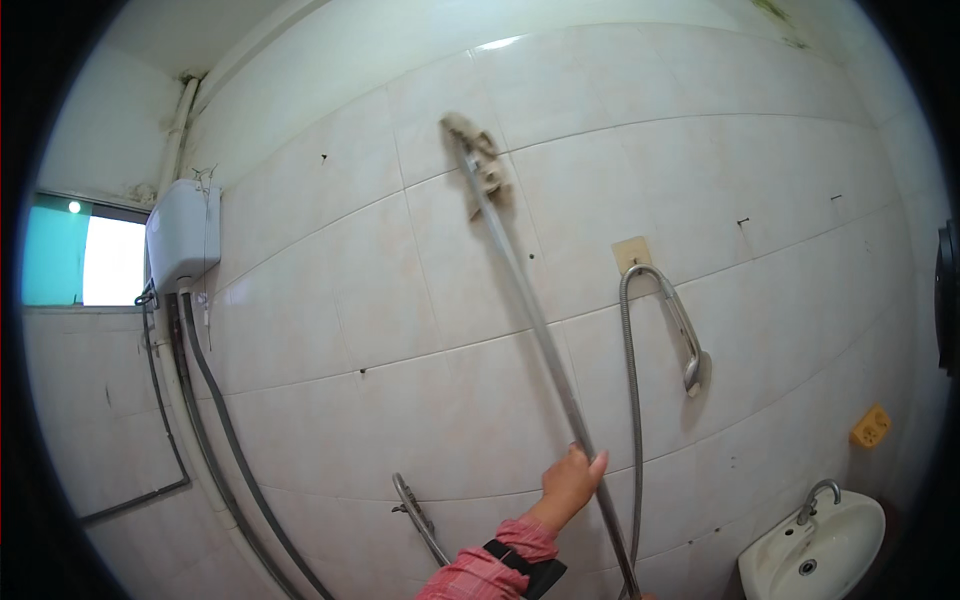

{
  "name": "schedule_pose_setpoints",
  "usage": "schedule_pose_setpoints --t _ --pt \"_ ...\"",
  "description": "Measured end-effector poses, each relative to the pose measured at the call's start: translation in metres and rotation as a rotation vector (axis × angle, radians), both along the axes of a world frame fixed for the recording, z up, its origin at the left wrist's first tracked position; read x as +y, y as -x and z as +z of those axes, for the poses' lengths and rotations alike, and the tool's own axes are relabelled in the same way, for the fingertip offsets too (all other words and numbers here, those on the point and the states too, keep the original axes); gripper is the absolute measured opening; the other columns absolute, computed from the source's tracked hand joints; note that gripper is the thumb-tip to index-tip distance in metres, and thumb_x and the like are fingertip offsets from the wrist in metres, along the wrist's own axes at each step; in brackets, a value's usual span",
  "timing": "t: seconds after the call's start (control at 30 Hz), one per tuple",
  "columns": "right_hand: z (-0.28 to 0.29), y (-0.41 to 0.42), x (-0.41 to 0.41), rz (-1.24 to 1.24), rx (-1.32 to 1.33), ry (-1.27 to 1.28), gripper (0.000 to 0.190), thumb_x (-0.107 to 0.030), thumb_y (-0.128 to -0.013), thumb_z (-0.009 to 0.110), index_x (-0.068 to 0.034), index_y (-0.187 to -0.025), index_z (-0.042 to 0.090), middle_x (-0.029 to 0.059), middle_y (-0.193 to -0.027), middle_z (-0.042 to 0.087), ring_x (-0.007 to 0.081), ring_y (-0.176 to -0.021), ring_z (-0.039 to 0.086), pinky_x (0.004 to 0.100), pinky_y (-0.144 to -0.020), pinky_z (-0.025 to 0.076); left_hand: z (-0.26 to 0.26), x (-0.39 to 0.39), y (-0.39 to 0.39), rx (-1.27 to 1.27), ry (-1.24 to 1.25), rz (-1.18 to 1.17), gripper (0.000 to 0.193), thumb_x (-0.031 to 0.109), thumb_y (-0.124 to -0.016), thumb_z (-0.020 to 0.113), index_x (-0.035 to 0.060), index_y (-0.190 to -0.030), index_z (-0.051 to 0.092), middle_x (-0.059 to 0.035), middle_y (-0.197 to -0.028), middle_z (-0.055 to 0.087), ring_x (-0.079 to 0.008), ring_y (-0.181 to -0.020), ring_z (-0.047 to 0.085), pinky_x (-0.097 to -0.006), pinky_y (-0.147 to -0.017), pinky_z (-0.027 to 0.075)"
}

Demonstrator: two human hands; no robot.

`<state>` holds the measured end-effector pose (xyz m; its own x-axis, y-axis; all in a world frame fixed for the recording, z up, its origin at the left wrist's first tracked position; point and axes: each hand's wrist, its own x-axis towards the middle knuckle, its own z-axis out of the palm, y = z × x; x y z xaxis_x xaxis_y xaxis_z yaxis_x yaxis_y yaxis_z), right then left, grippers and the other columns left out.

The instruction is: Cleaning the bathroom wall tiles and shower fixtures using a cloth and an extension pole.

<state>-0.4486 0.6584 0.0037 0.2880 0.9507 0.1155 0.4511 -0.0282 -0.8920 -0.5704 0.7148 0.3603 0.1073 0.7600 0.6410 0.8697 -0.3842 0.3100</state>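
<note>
My left hand (574,478), in a red checked sleeve with a black strap at the wrist, grips a long metal mop pole (541,330). The pole slants up and to the left across a tiled wall (300,315). At its upper end a dirty beige mop cloth (491,176) rests against the tiles near a grout line, slightly blurred. Only a sliver of my right hand (647,597) shows at the bottom edge, beside the pole; its fingers are out of view.
A hand shower (686,345) hangs on a wall hook right of the pole, its metal hose (634,420) trailing down. Lower right is a white washbasin (840,551) below a yellow socket (871,426). A cistern (186,229), pipes and window (90,251) are left; a curved metal pipe (420,517) stands near my forearm.
</note>
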Motion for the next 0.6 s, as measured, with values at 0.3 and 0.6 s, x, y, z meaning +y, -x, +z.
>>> schedule_pose_setpoints --t 0.3,0.6 --pt "0.047 -0.01 0.028 0.045 0.391 -0.136 0.039 -0.032 -0.077 0.058 0.007 -0.075 0.061 0.017 -0.055 0.057 0.0323 -0.055 0.059 0.0428 -0.051 0.042 0.08 0.019 -0.076 0.222 -0.121 -0.115 0.055 0.05 -0.084 0.047 -0.0047 -0.086 0.054 -0.0243 -0.077 0.062 -0.0382 -0.075 0.061 -0.0464 -0.066 0.048" --pt "0.187 -0.004 0.044 0.356 0.151 -0.038 0.034 -0.031 -0.075 0.059 0.002 -0.068 0.058 0.0149 -0.057 0.059 0.0294 -0.054 0.06 0.0393 -0.056 0.047 0.183 0.036 -0.025 0.061 -0.294 0.058 0.058 0.052 -0.083 0.045 -0.0048 -0.082 0.056 -0.0254 -0.08 0.061 -0.0397 -0.078 0.06 -0.0482 -0.067 0.046"
